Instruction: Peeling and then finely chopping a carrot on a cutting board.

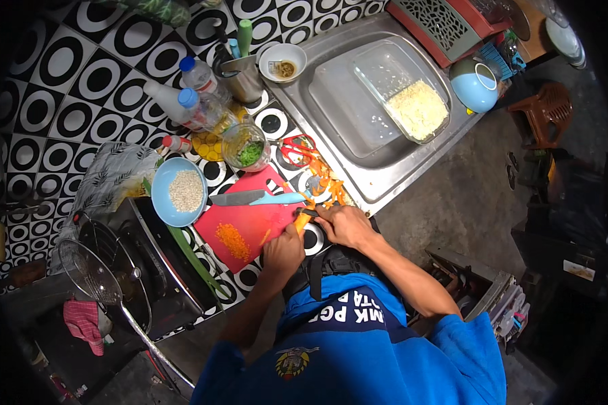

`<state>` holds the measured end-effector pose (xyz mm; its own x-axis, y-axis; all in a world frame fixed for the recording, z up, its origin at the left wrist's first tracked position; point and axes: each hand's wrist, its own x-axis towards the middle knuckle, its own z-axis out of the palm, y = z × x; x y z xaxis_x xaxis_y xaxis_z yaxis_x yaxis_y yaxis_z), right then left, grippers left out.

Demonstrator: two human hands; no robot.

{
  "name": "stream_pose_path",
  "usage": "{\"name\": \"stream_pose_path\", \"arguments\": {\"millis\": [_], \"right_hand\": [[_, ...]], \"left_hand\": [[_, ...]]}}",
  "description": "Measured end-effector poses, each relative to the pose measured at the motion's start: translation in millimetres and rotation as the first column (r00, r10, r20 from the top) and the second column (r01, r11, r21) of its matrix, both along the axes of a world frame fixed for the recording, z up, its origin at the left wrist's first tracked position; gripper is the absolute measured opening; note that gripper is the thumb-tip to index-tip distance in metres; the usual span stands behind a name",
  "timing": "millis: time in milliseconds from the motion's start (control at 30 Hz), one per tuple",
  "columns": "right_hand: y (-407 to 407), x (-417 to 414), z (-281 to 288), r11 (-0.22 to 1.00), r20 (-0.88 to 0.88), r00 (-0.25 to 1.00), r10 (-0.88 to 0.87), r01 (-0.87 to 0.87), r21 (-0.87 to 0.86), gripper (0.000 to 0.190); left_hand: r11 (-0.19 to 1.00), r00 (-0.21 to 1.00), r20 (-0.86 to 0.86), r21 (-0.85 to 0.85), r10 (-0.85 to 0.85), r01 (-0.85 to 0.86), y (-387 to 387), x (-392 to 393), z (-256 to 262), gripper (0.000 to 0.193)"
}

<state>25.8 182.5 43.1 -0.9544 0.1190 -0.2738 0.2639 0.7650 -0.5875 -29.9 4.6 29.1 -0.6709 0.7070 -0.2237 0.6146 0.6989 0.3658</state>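
Observation:
My left hand (285, 251) grips a peeled-looking carrot (301, 221) over the near edge of the red cutting board (278, 223). In my right hand (345, 226) is a dark-handled peeler (308, 212), its head against the carrot. Finely chopped carrot (232, 242) lies on the board's left part. A kitchen knife with a light blue handle (278, 198) rests across the board, above my hands. Orange peelings (329, 187) are strewn over the tiles between the board and the sink. Red-handled scissors (298, 150) lie beyond them.
A steel sink (334, 101) at the upper right holds a glass dish (380, 96) with pale shredded food. Left of the board stand a blue bowl of grains (178, 218) and a stove (157, 253). Behind it are a glass of chopped greens (247, 147) and plastic bottles (207, 114).

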Motion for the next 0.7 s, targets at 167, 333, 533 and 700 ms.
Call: {"name": "stream_pose_path", "arguments": {"millis": [167,333,533,700], "right_hand": [[19,-6,-18,0.966,0.084,0.968,-0.236,0.225,0.124,0.021],[39,-19,60,0.947,-0.285,0.904,-0.318,0.316,-0.054,0.023],[11,-14,30,0.837,-0.648,0.561,-0.516,0.49,-0.242,0.019],[-2,22,-8,0.909,-0.009,0.909,-0.416,0.416,-0.006,0.02]], "left_hand": [[0.987,0.995,0.055,0.135,0.081,-0.087,-3,3,14,0.024],[0.946,0.941,0.28,0.202,0.192,-0.253,-25,1,-6,0.023],[0.793,0.811,0.504,0.344,0.296,-0.503,-26,11,-32,0.029],[0.714,0.677,0.618,0.254,0.399,-0.653,-2,6,-9,0.037]]}}
